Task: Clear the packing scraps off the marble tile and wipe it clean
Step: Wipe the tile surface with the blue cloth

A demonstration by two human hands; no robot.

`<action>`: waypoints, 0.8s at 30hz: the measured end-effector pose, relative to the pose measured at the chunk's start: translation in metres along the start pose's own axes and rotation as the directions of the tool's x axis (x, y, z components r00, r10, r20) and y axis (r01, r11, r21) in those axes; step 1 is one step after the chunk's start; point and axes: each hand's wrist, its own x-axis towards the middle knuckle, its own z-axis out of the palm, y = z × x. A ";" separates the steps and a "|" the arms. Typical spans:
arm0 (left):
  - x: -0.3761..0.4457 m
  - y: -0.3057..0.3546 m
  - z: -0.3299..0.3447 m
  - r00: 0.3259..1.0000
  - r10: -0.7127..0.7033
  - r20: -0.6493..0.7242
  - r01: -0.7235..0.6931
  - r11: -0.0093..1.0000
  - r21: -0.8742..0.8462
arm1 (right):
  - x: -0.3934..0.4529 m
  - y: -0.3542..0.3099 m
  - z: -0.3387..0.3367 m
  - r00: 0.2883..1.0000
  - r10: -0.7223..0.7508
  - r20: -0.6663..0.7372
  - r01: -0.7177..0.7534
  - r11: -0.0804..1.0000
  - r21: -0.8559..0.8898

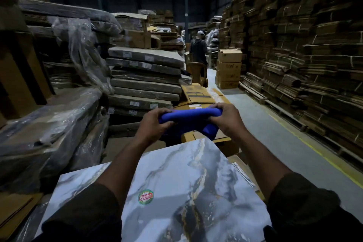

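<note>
A grey-white marble tile point(176, 179) with dark and gold veins lies in front of me, a round green and red sticker point(145, 196) near its middle. Above its far edge both hands hold a blue cloth point(191, 119) stretched between them. My left hand point(152, 123) grips the cloth's left end and my right hand point(228, 118) grips its right end, where a fold hangs down. The cloth is in the air, not touching the tile. No scraps show on the visible tile surface.
Plastic-wrapped bundles point(49, 133) and flat packs point(145, 76) stand at left. Flattened yellow cartons point(198, 94) lie beyond the tile. Tall cardboard stacks point(304, 55) line the right of a grey aisle point(275, 129). A person point(198, 49) stands far down it.
</note>
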 end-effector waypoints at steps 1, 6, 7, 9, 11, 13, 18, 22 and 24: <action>0.003 0.001 -0.001 1.000 0.015 -0.018 -0.014 0.997 0.076 | 0.001 0.002 -0.001 0.999 -0.015 -0.037 0.013 0.999 -0.051; 0.005 0.002 0.011 0.971 -0.234 0.043 0.227 0.862 -0.453 | 0.007 0.018 -0.010 0.994 0.059 0.097 -0.084 0.956 0.280; 0.005 0.002 0.019 0.959 -0.268 0.092 0.272 0.783 -0.560 | 0.006 0.021 -0.010 0.987 0.092 0.128 -0.136 0.909 0.393; 0.004 0.001 0.036 0.951 -0.302 0.072 0.281 0.738 -0.613 | 0.007 0.028 -0.006 0.990 0.116 0.077 -0.138 0.893 0.429; 0.005 0.001 0.051 0.944 -0.330 -0.011 0.256 0.751 -0.609 | 0.009 0.032 -0.005 0.995 0.095 -0.010 -0.085 0.929 0.361; 0.006 -0.002 0.063 0.931 -0.362 -0.048 0.263 0.757 -0.598 | 0.010 0.035 -0.006 0.995 0.085 -0.052 -0.062 0.937 0.343; 0.004 -0.002 0.083 0.925 -0.335 -0.179 0.284 0.923 -0.260 | 0.016 0.039 -0.013 0.995 0.075 -0.068 -0.050 0.950 0.308; -0.007 0.025 0.096 0.988 -0.118 -0.104 0.084 0.955 -0.286 | 0.025 0.040 -0.012 0.982 0.188 -0.007 -0.174 0.921 0.348; -0.013 0.038 0.109 0.989 -0.054 0.136 0.103 0.915 -0.390 | 0.025 0.034 -0.008 0.968 0.239 0.071 -0.246 0.867 0.433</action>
